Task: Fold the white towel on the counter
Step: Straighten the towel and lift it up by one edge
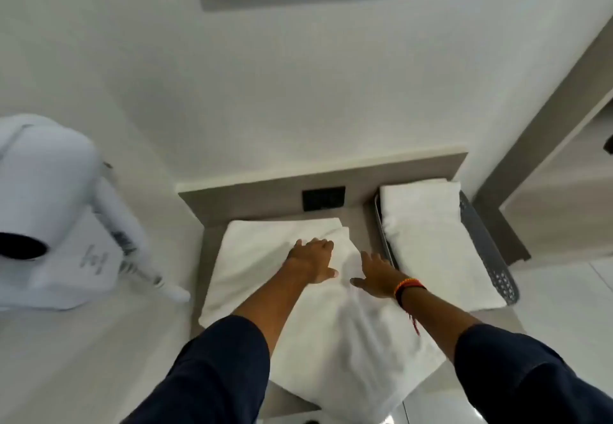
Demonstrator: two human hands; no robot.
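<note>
Pressing white towel point(265, 277) | left hand point(311, 259), right hand point(376, 277) flat | near edge cropped

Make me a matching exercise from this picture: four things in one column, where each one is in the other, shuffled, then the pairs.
Things
1. left hand
2. right hand
3. hair dryer
4. grey basket

Places
A. on the wall at far left
B. flat on the white towel, towards its middle
C. at the right of the counter, holding a folded towel
D. on the white towel's right part, beside the basket

Pairs: 1-B, 2-D, 3-A, 4-C
</note>
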